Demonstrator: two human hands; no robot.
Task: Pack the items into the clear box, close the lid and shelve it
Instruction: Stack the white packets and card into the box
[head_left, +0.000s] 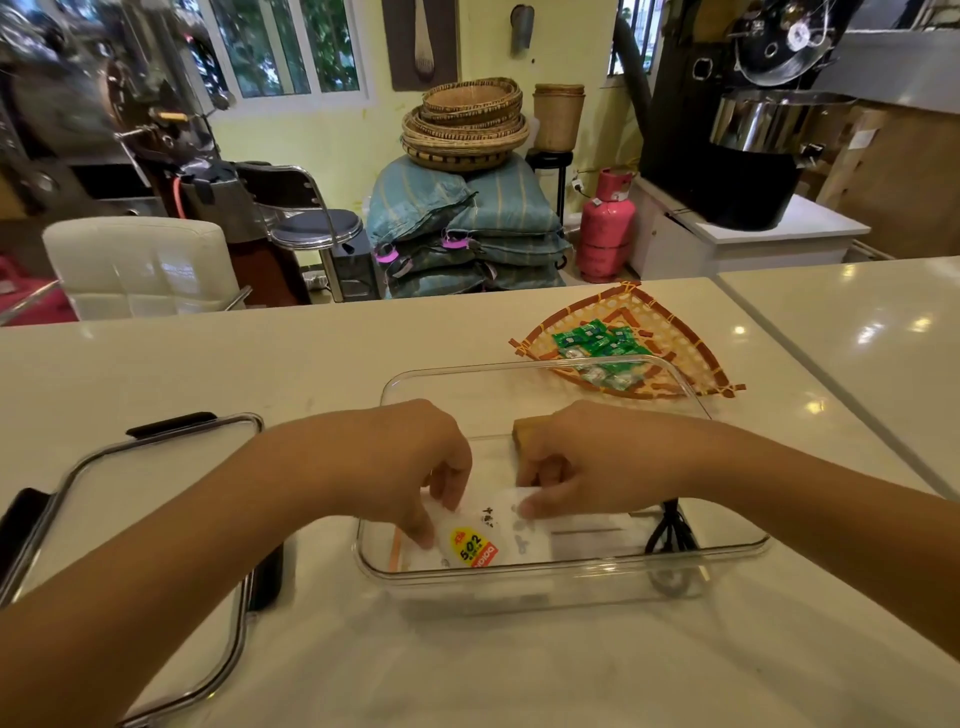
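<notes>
both hands (415, 467) pinch packet (480, 540), in clear box (571, 569)

We find the clear box (561, 566) open on top; lid (156, 519) crowds its left, woven tray (691, 358) behind right; near counter (467, 665) bare.

I see both hands inside the clear box (727, 551) on the white counter (311, 353), left hand (415, 462) and right hand (576, 462) pinching a white packet (483, 540), lid (130, 519) lying left, woven tray (675, 332) of green sachets (597, 338) behind.
</notes>
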